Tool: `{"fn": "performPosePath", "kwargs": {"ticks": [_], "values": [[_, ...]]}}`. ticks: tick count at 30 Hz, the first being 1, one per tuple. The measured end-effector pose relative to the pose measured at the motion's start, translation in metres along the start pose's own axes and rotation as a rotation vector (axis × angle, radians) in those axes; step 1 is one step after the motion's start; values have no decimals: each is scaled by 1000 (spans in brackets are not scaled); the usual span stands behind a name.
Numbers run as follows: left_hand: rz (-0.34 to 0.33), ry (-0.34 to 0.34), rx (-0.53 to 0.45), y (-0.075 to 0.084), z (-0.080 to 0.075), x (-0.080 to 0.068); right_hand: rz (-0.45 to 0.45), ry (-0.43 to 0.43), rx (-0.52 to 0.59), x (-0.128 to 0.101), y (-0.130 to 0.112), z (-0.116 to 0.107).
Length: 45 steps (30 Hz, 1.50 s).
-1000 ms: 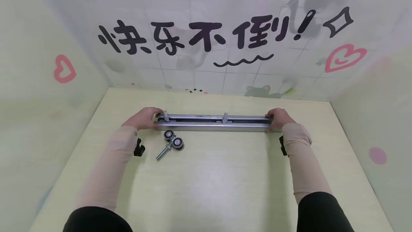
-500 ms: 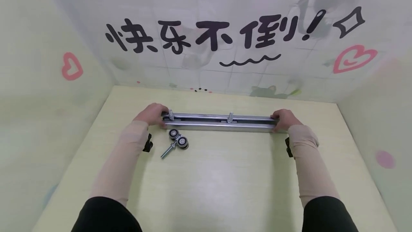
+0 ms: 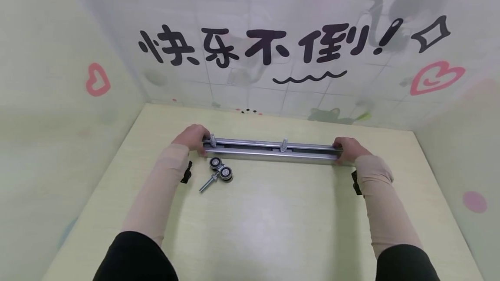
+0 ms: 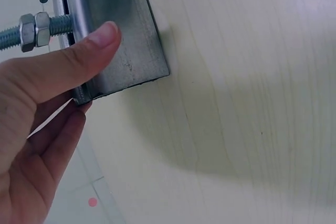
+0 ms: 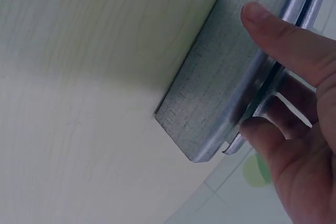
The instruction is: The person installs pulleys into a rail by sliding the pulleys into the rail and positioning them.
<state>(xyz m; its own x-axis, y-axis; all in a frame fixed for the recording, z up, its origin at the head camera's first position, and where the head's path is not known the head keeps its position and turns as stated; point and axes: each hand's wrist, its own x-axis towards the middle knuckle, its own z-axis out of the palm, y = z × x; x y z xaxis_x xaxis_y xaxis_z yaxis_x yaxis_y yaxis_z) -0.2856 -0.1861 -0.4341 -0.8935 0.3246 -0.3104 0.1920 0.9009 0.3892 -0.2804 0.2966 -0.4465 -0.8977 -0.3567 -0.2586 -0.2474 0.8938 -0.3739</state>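
Observation:
A silver metal track (image 3: 250,156) lies lengthwise across the far part of the table, its slot facing up. Two threaded bolts stand out of the slot, a left bolt (image 3: 212,140) and a middle bolt (image 3: 284,145). My left hand (image 3: 192,137) grips the left end, thumb on the near face and fingers behind; the left wrist view shows nuts (image 4: 34,31) on the bolt beside it. My right hand (image 3: 350,149) holds the other end, its thumb (image 5: 273,32) pressed to the near face. In front of the left end lies a roller trolley (image 3: 221,170) with a bolt shaft.
Pale wood-grain table (image 3: 265,220) spreads in front of the track. Behind it rises a printed backdrop (image 3: 250,90) with black characters. Pale side panels stand left and right, the left panel (image 3: 78,142) bearing a pink heart.
The head view has shifted, so the whole scene sits a little further right. Both hands keep hold of the track's ends, and the roller trolley lies in the same spot on the table.

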Motion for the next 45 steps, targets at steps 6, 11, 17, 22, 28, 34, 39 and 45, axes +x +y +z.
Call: {"fn": "performPosePath", "kwargs": {"ticks": [6, 11, 17, 22, 28, 34, 39, 45], "values": [[-16, -1, -4, 0, 2, 1, -33, -41, -60, -2, -5, -5], [-23, -10, -27, -1, 2, 3, -78, -41, -97, 2, -28, -20], [-35, -19, -34, 0, 1, 6, -218, 53, -143, 10, -83, -34], [-26, -18, -18, 1, -1, 6, -427, 117, -175, 16, -145, -25], [-11, -8, -20, -2, 1, 7, -647, 104, -209, 20, -214, 4], [-21, -5, -44, -1, 0, 4, -865, 127, -370, 26, -264, 42], [-31, -6, -35, 1, -2, 1, -969, 158, -517, 30, -289, 74], [2, 10, -15, 0, -2, -1, -1013, 194, -675, 34, -306, 111]]}}
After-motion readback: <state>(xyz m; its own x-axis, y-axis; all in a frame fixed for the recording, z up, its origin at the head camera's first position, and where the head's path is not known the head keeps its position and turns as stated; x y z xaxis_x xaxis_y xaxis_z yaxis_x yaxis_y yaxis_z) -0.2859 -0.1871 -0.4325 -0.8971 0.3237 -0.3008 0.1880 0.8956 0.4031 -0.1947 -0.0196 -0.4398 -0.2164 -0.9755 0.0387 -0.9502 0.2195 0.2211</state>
